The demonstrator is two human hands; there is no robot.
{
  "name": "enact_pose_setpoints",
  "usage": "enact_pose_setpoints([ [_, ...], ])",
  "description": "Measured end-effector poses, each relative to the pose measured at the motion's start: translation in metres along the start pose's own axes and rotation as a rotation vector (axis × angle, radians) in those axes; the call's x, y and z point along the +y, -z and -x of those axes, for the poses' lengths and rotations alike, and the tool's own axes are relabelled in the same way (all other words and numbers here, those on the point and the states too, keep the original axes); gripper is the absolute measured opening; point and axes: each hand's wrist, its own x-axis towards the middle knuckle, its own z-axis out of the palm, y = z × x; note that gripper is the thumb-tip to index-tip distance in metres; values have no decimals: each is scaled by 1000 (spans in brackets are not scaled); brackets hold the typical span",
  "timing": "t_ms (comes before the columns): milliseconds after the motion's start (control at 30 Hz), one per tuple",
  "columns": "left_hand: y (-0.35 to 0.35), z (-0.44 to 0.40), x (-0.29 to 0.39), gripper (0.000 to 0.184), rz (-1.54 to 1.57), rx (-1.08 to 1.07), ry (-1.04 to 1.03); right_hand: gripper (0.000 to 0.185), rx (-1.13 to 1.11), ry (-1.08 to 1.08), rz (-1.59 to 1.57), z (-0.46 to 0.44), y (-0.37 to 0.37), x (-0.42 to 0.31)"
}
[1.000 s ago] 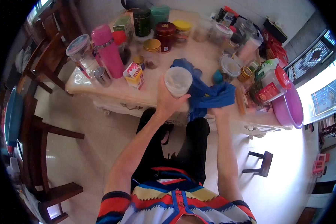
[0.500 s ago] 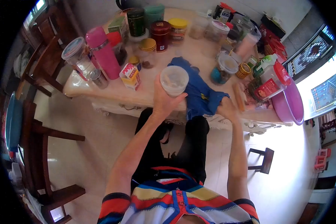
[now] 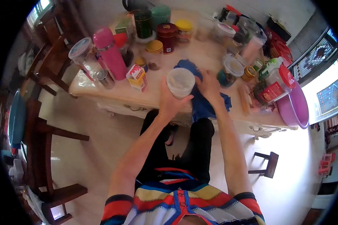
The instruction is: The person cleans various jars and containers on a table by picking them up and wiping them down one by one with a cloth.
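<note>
A clear round plastic container [image 3: 180, 83] is in my left hand [image 3: 169, 99], whose fingers wrap its left side and base with the thumb along the front. Just right of it, my right hand [image 3: 209, 87] is closed on a blue cloth [image 3: 203, 108], gripping its upper part near the container's side. The cloth spreads over the table's front edge, and its lower end hangs close to my knee. Part of the cloth is hidden behind the container and under my right hand. A small red, white and yellow carton [image 3: 137, 78] stands left of my left hand.
Along the left of the table [image 3: 120, 98] stand a pink thermos [image 3: 110, 54] and a clear jar [image 3: 82, 56]. Tins and jars line the back. To the right are a lidded tub [image 3: 232, 68], a red-lidded jar [image 3: 274, 85] and a purple basin [image 3: 297, 107].
My right hand has moved left and up from the cloth's lower right end to its upper part, beside the container. The view has shifted slightly; my left hand keeps its hold.
</note>
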Motion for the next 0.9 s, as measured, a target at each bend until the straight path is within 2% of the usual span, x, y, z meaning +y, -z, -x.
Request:
enact_pose_setpoints([
  [33,0,2,0,102,-45,24,-8,28,2,8,-8,-2,-12,2],
  [100,2,1,6,101,-69,32,-22,32,-154,-90,-29,-7,-22,-1],
  [167,3,0,10,100,-84,39,-27,31,-165,-111,-21,-11,-17,-2],
  [233,3,-1,11,100,30,40,-14,30,-176,-146,-6,-14,0,-4],
  [333,-4,-1,0,100,124,32,20,25,-124,-75,26,-27,23,0],
  [400,-5,-1,1,100,94,45,11,20,-193,-229,9,-34,30,1],
  [433,-4,-1,2,99,58,57,3,20,-192,-229,12,-37,28,11],
  [500,-1,-4,5,100,78,42,-8,22,-212,-556,-1211,-43,32,11],
  [567,-1,-6,8,100,96,30,-13,25,-279,-565,-1307,-41,51,-4],
  [633,-4,-8,9,101,-1,59,3,23,-68,-554,-1229,-43,75,-34],
  [667,-5,-9,9,101,0,60,3,23,-68,-554,-1227,-47,95,-45],
  [733,-7,-8,9,100,27,49,13,27,-97,-327,-1512,-54,130,-64],
  [767,-8,-8,7,100,28,43,14,27,-93,-332,-1511,-53,135,-74],
  [833,-12,-8,1,98,91,33,74,28,-156,-194,-1221,-51,136,-95],
  [867,-13,-9,-1,98,92,33,74,27,-319,50,-753,-59,115,-74],
  [900,-12,-11,-2,94,83,35,-10,32,-493,94,-691,-53,96,-72],
])
